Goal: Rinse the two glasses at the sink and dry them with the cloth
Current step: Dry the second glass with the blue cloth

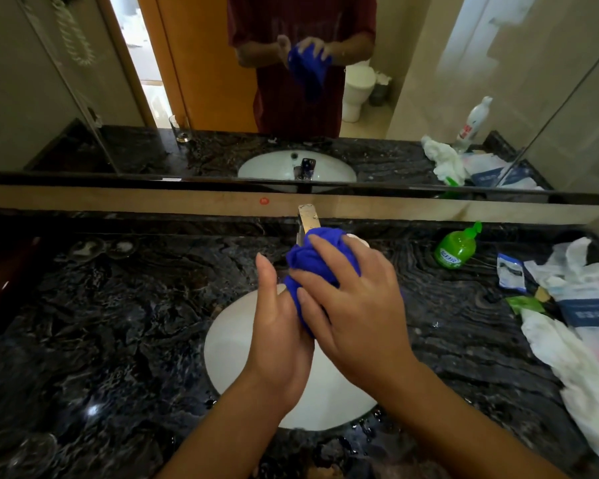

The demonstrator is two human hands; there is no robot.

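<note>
Cloth point(320, 261) bunched under right hand point(357, 305) fingers point(312, 283).

bathroom | sink point(229, 344) in marble counter point(101, 323) | mirror point(429, 63) | toilet reflected point(358, 89)

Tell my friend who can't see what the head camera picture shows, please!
Two hands bunch a blue cloth above a white sink: the right hand grips it from above, the left hand presses flat against its side. Dark marble counter surrounds the sink, with a green bottle and white wrappers at right, below a mirror.
</note>
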